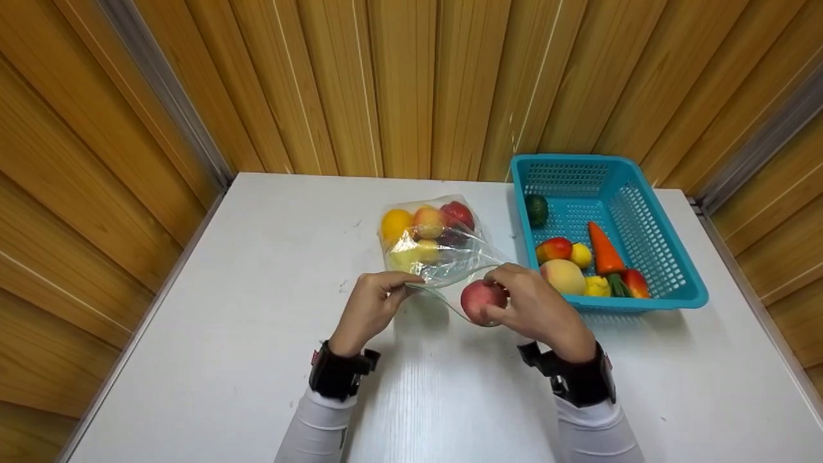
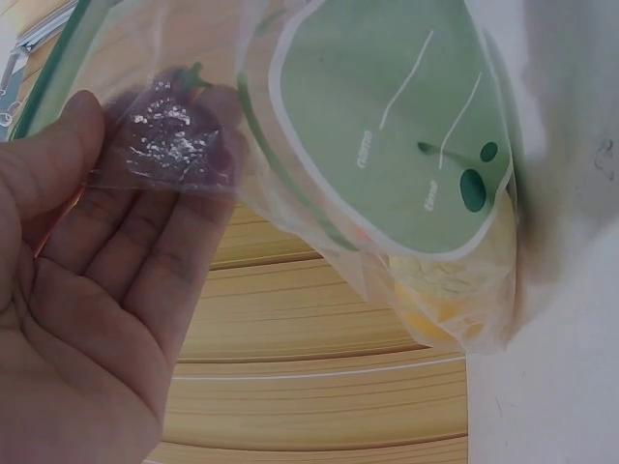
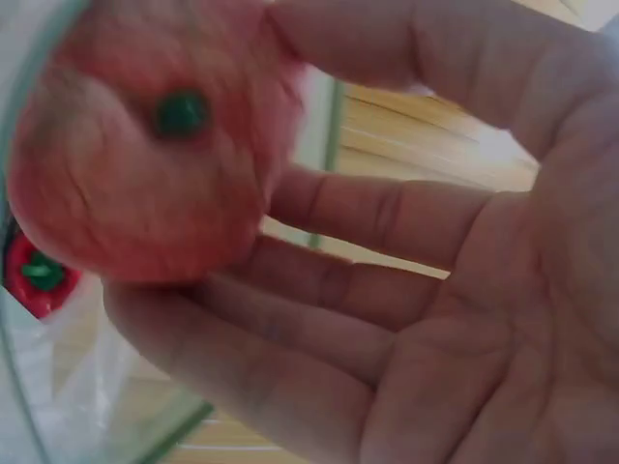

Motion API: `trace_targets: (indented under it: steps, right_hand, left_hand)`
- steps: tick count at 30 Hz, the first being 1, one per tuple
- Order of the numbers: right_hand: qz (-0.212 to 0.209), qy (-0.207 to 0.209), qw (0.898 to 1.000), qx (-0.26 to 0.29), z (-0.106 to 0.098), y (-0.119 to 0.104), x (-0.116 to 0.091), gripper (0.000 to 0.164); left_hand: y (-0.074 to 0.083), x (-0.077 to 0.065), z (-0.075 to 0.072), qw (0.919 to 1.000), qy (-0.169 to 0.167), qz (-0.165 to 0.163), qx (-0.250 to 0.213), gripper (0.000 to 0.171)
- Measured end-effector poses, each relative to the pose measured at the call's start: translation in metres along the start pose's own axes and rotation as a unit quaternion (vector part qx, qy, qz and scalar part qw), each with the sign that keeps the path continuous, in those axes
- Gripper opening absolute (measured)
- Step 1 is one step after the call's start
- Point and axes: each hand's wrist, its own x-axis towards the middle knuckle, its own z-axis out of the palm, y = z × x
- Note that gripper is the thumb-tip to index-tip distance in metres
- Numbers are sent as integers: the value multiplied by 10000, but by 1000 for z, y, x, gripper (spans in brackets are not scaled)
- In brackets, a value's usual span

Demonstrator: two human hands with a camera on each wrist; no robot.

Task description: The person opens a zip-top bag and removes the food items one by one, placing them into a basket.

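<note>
A clear zip bag (image 1: pixel 443 263) with a green-edged mouth lies on the white table, several toy fruits inside: an orange (image 1: pixel 397 225), a red-yellow fruit (image 1: pixel 429 222) and a red bell pepper (image 1: pixel 458 214) among them. At the mouth's left end, my left hand (image 1: pixel 375 307) pinches the edge between thumb and fingers. My right hand (image 1: pixel 537 310) grips a red apple (image 1: pixel 482 302) at the right end of the mouth, fingers and thumb around its side. The right wrist view shows the apple's green stem (image 3: pixel 182 114) and the bag's rim passing beside it.
A blue plastic basket (image 1: pixel 697 286) stands on the right of the table. It holds a carrot (image 1: pixel 603 247), a peach (image 1: pixel 562 276), an avocado (image 1: pixel 536 209), a mango (image 1: pixel 554 249) and several other pieces. Wood-patterned walls (image 1: pixel 398 83) border the table (image 1: pixel 244 308).
</note>
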Motion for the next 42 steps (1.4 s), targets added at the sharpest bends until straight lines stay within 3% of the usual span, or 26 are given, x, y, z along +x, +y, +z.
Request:
trace_targets:
  steps: [5,15,22,28,37,42]
  right_hand:
    - [-198,-304,9993,-6,7,-3,5,24]
    - [-544,352,9977,193,-7,4,-5,23]
    - [-292,425,9970,581,-27,5,-18,30]
    - [-103,822,9913,1021,-45,16,-30,38]
    - [195,1656,9729,1605,-58,40,-38,40]
    - [451,1778,9653,1859,-60,57,-30,40]
  left_hand:
    - [0,-1,1,10000,-64,-20,-46,14]
    - [-1,0,0,10000,-28,5,74,14]
    - [0,-1,0,10000,-65,-70,14,14]
    - [-2,0,0,10000,-57,-37,6,13]
    - [-2,0,1,10000,-75,-32,-29,13]
    - [-2,0,2,9999,-115,-59,-52,14]
